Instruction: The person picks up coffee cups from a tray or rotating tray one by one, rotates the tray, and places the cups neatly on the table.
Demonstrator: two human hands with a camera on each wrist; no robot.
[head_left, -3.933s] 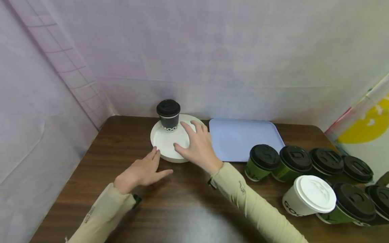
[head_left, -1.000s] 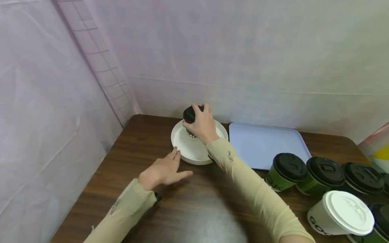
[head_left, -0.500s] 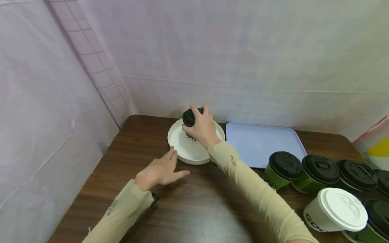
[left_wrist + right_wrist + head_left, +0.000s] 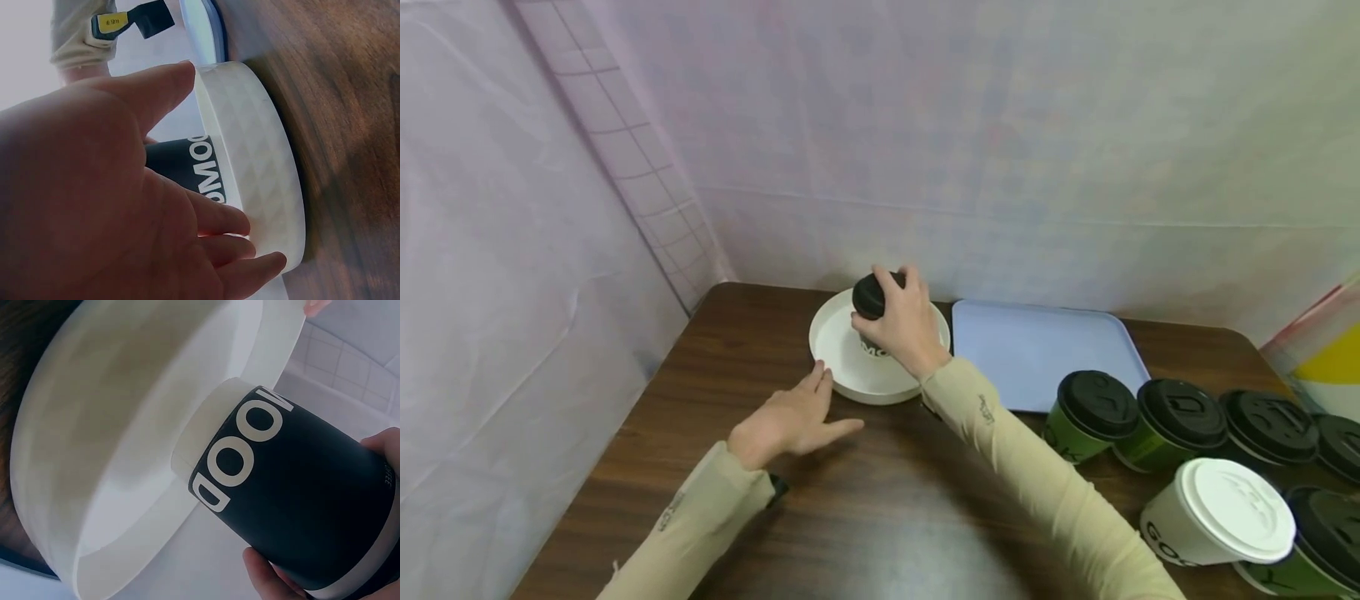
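My right hand (image 4: 906, 325) grips a black paper coffee cup (image 4: 294, 494) with a black lid (image 4: 868, 298), thumb on one side and fingers around the other. White lettering runs round the cup's lower part, above a pale base band. The cup is upright over the middle of a round white tray (image 4: 850, 367), its bottom close to the tray floor. At the tray's near left rim, the fingertips of my left hand (image 4: 786, 423) rest against the outer wall, the fingers straight and the thumb spread. The left wrist view shows the tray's faceted side wall (image 4: 269, 169) beside those fingers.
Right of the round tray lies a light blue rectangular tray (image 4: 1037, 346). Several green cups with black lids (image 4: 1093, 408) stand on the right, along with a white-lidded white cup (image 4: 1217, 512). A pale cloth (image 4: 985, 150) hangs behind the brown wooden table (image 4: 880, 517).
The right hand, at first apart from the black cup, has taken hold of it. The cup has shifted from the tray's back left toward its middle. The left hand stays at the rim.
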